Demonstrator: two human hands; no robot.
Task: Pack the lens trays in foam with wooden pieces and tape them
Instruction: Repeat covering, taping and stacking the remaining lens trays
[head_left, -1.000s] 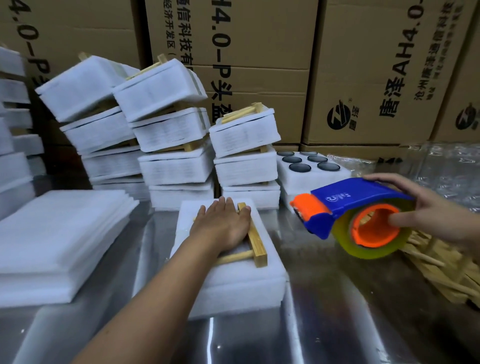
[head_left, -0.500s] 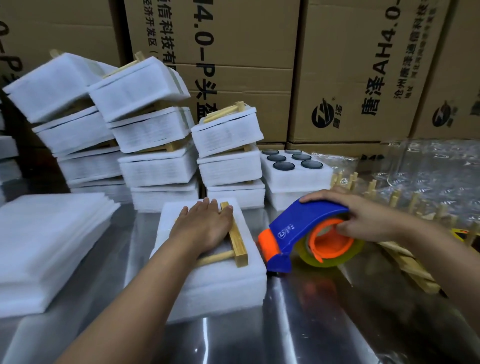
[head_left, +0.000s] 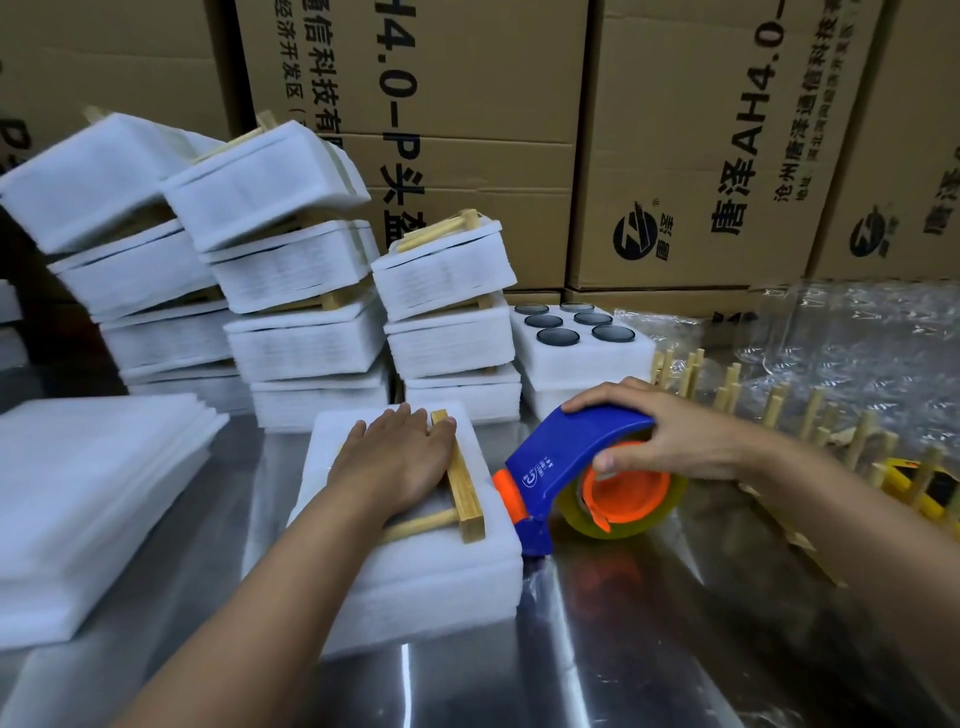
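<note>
Your left hand (head_left: 400, 457) is lying flat, fingers straight, palm down on the foam bundle (head_left: 415, 545) in front of you, pressing on the wooden piece (head_left: 465, 488) that sits on top. One thick slat runs along the right side of your hand, and a thinner stick pokes out from under your wrist to meet it.

Your right hand (head_left: 670, 431) is wrapped around the blue tape dispenser (head_left: 566, 462), fingers over the top of the handle and thumb at the orange hub. The clear tape roll (head_left: 623, 499) sits low over the metal table (head_left: 623, 623). The dispenser's orange-and-blue nose is right down at the bundle's right side wall, near the bottom edge. Can't tell if the tape has actually stuck to the foam there.

Just behind the dispenser there's an open lens tray (head_left: 576, 358), white foam with dark round lenses (head_left: 558, 336) sitting in its holes. To its left are leaning stacks of packed bundles (head_left: 306, 291), some with wood sticking out the top. A pile of loose foam sheets (head_left: 88, 493) is off to your left, more wooden frames (head_left: 779, 415) are lying to your right on clear plastic wrap (head_left: 857, 338), and cardboard boxes (head_left: 675, 130) line the back.
</note>
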